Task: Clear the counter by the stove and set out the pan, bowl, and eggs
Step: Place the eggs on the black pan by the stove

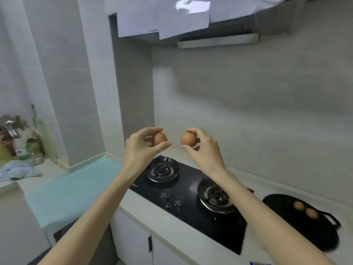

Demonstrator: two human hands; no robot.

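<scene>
While raised over stove [191, 215], left hand [139, 149] pinches 1st egg [160, 139], right hand [206, 150] 2nd egg [188, 139]; hands apart.

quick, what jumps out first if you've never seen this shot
Mid-frame, the left hand pinches the left egg and the right hand pinches the right egg. They are raised side by side, not touching, above the black stove. Right of the stove, two more eggs lie on a dark round thing, perhaps the pan.
</scene>
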